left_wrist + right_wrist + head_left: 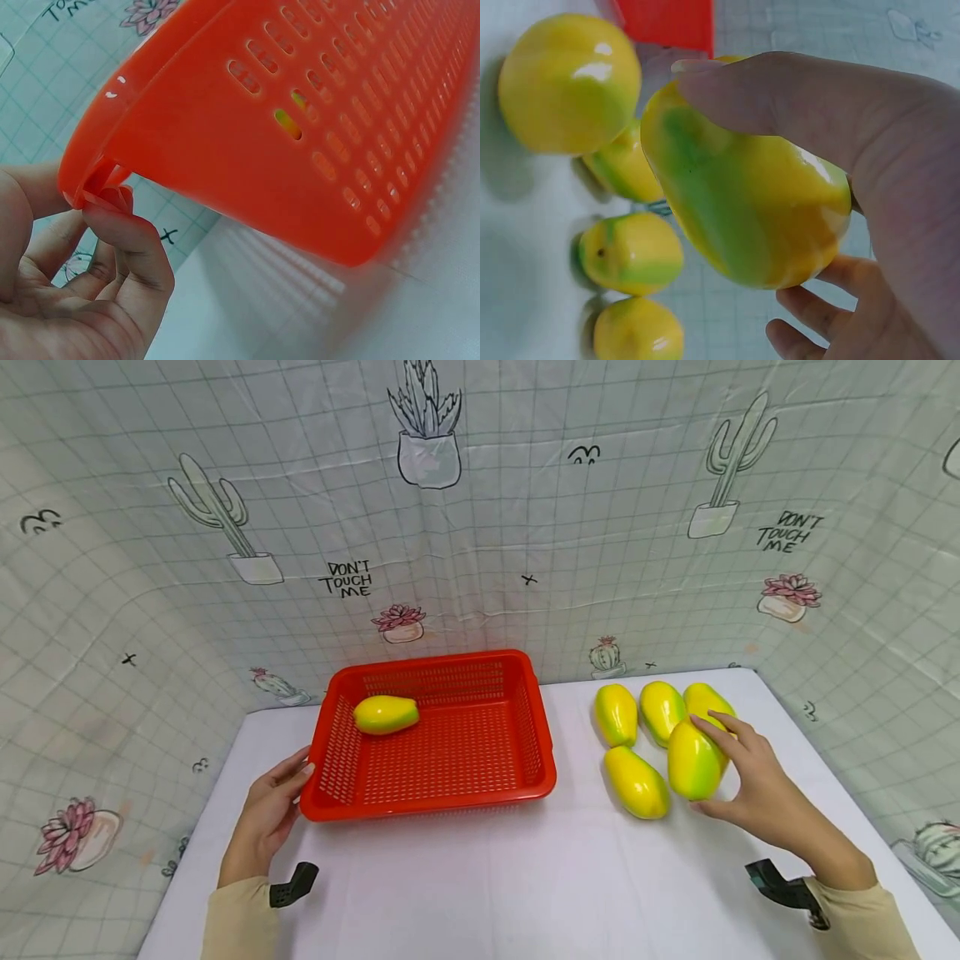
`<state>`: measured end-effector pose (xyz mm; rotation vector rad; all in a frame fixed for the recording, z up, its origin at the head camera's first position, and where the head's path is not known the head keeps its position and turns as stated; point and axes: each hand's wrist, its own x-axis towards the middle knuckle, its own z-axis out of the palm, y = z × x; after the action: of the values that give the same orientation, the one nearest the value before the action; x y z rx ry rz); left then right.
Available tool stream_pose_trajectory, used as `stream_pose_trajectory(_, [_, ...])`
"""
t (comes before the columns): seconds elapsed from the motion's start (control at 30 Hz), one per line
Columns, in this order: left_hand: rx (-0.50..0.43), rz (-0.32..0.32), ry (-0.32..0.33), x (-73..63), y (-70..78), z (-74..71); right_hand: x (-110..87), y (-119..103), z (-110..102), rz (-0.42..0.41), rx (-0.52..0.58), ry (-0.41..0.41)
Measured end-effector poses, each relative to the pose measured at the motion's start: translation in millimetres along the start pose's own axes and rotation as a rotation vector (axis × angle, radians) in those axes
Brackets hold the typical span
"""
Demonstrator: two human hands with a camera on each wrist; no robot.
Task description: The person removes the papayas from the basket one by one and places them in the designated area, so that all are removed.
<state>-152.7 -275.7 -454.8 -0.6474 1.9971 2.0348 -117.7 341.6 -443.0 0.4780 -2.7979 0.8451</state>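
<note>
My left hand (266, 810) grips the left rim of a red plastic basket (427, 806), its fingers curled at the edge in the left wrist view. Inside the basket, toward its back left, lies one glossy yellow-green papaya (385, 715). On the right, my right hand (765, 785) holds another papaya (693, 760) between thumb and fingers; the right wrist view shows this papaya (742, 195) up close, apparently raised off the table. Several more papayas lie near it, among them a front one (636, 782) and a back left one (615, 714).
A white cloth covers the table (480, 885). Behind it and at both sides hangs a checked curtain (487, 527) with cactus drawings. The basket's right wall (542, 735) stands between its inside and the loose papayas. A black wrist mount (787, 893) sits on each forearm.
</note>
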Motion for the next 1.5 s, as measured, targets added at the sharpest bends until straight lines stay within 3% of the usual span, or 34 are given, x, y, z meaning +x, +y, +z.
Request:
stream_pose_trajectory(0.3, [0.006, -0.007, -0.004, -0.2, 0.3, -2.9, -13.7, 19.7, 12.4, 0.038, -0.025, -0.046])
stream_pose_trajectory(0.9, [-0.010, 0.050, -0.002, -0.4, -1.6, -1.5, -17.6, 45.1, 32.2, -0.010, -0.077, -0.100])
stream_pose_trajectory(1.3, [0.000, 0.041, -0.002, -1.0, -1.2, -0.8, -10.7, 49.4, 34.1, -0.081, -0.024, -0.127])
stream_pose_trajectory(1.5, [0.005, 0.031, 0.002, -0.4, -1.5, 0.1, -10.1, 52.2, 33.6, -0.064, 0.048, -0.174])
